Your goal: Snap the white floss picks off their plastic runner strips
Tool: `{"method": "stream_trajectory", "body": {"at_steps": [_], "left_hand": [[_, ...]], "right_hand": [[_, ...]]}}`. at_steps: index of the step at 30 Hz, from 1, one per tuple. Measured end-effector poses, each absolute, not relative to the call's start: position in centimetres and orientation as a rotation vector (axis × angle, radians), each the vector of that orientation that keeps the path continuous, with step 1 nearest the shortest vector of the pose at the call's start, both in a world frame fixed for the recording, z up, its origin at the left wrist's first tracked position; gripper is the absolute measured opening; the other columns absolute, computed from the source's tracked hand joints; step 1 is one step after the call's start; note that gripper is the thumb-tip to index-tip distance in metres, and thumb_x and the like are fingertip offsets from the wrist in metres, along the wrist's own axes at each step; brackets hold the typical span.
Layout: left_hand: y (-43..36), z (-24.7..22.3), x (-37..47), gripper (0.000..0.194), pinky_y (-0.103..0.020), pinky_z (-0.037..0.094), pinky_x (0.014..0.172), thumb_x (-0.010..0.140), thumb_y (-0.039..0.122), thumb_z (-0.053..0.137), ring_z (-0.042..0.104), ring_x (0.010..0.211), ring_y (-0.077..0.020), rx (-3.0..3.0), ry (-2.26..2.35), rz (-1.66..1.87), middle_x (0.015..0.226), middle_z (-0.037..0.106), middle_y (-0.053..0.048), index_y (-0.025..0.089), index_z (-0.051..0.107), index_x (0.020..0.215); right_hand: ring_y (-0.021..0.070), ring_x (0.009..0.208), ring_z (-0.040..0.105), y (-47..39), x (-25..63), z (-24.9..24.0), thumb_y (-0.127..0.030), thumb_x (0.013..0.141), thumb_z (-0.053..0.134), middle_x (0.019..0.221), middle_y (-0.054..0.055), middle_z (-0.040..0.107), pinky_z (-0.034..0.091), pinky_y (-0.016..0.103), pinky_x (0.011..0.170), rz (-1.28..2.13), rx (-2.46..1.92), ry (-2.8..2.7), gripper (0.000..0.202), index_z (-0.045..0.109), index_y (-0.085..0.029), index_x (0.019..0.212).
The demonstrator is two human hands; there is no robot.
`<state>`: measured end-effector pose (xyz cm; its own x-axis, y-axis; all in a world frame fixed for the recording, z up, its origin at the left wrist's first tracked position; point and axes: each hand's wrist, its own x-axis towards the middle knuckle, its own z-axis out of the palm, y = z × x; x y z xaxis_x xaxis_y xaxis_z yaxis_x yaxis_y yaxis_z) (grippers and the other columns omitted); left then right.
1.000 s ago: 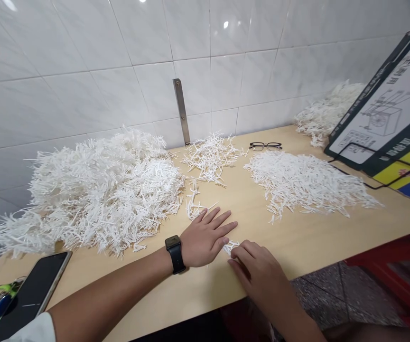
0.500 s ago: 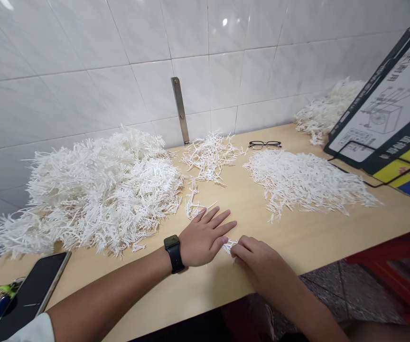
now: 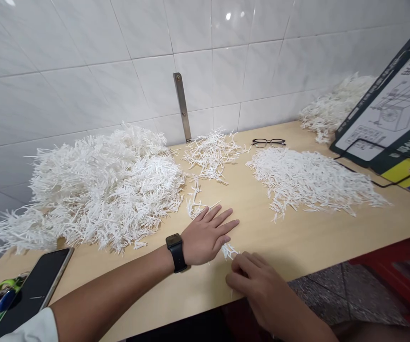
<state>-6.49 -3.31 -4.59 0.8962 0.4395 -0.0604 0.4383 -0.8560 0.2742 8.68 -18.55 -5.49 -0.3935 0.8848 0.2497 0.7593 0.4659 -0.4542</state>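
My left hand (image 3: 207, 236), with a black watch at the wrist, lies flat on the table with its fingers spread. From under its thumb side sticks a small branching white plastic piece (image 3: 229, 251); the rest of that piece is hidden under the palm. Close by on the right, my right hand (image 3: 256, 280) is closed, thumb and forefinger pinched together. A thin white tip shows just below those fingers, though most of what they hold is hidden. A few loose white branching strands (image 3: 193, 205) lie just beyond my left fingertips.
A big heap of white plastic strands (image 3: 108, 190) fills the left. A small pile (image 3: 214, 154) sits mid-back, a flat spread pile (image 3: 312, 180) at right. Glasses (image 3: 268, 142), a phone (image 3: 36, 289), keys (image 3: 4, 299), a printed box (image 3: 390, 118) and a metal bracket (image 3: 181, 107) surround them.
My right hand has drawn slightly towards me, away from the white piece by my left thumb, and more of that piece shows. My left hand stays flat. The view has shifted a little.
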Motion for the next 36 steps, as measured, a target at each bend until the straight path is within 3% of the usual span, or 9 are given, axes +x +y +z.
{"method": "stream_trajectory", "body": {"at_steps": [6, 13, 17, 20, 26, 36], "left_hand": [[-3.4, -4.5, -6.4, 0.049, -0.055, 0.015, 0.119, 0.101, 0.043, 0.025, 0.013, 0.149, -0.0298, 2.765, 0.664, -0.003, 0.160, 0.022, 0.002, 0.034, 0.034, 0.149], [-3.3, -4.8, -6.6, 0.049, -0.055, 0.015, 0.119, 0.102, 0.044, 0.022, 0.014, 0.149, -0.0286, 2.770, 0.666, 0.025, 0.160, 0.022, 0.003, 0.036, 0.032, 0.149], [-3.4, -4.7, -6.5, 0.049, -0.055, 0.015, 0.119, 0.101, 0.044, 0.023, 0.014, 0.149, -0.0287, 2.773, 0.664, 0.041, 0.160, 0.023, 0.003, 0.036, 0.034, 0.148], [-3.4, -4.4, -6.5, 0.049, -0.055, 0.016, 0.119, 0.101, 0.043, 0.023, 0.014, 0.149, -0.0293, 2.770, 0.668, 0.017, 0.160, 0.022, 0.002, 0.033, 0.036, 0.148], [-3.5, -4.3, -6.5, 0.050, -0.055, 0.016, 0.119, 0.101, 0.041, 0.024, 0.014, 0.149, -0.0296, 2.760, 0.665, 0.005, 0.160, 0.022, 0.002, 0.033, 0.036, 0.148], [-3.4, -4.5, -6.6, 0.049, -0.054, 0.016, 0.119, 0.101, 0.043, 0.024, 0.015, 0.149, -0.0289, 2.763, 0.663, 0.034, 0.160, 0.023, 0.002, 0.033, 0.036, 0.148]], "right_hand": [[0.0172, 0.077, 0.052, -18.9, 10.3, -5.7, -0.004, 0.090, 0.037, 0.085, 0.004, 0.058, 0.041, 0.029, 0.070, 0.292, -1.356, -2.069, 0.025, 0.056, -0.020, 0.090], [0.0247, 0.094, 0.059, -15.5, 15.5, -6.6, -0.021, 0.095, 0.045, 0.100, 0.010, 0.064, 0.045, 0.038, 0.084, -0.210, -1.773, -1.520, 0.020, 0.061, -0.019, 0.106], [0.0208, 0.080, 0.059, -15.8, 11.2, -5.5, -0.032, 0.096, 0.049, 0.084, 0.006, 0.063, 0.045, 0.033, 0.072, 0.030, -1.674, -1.653, 0.018, 0.060, -0.022, 0.085], [0.0212, 0.075, 0.058, -16.1, 8.1, -5.6, -0.040, 0.092, 0.057, 0.082, 0.005, 0.062, 0.042, 0.033, 0.066, 0.082, -1.679, -1.797, 0.019, 0.061, -0.021, 0.088], [0.0211, 0.075, 0.054, -15.5, 7.3, -6.9, -0.022, 0.090, 0.056, 0.083, 0.005, 0.059, 0.038, 0.032, 0.066, 0.065, -1.724, -1.847, 0.006, 0.061, -0.020, 0.093], [0.0185, 0.075, 0.048, -16.1, 7.5, -6.9, -0.013, 0.097, 0.039, 0.082, 0.004, 0.053, 0.036, 0.031, 0.067, 0.252, -1.590, -1.891, 0.019, 0.054, -0.019, 0.085]]}}
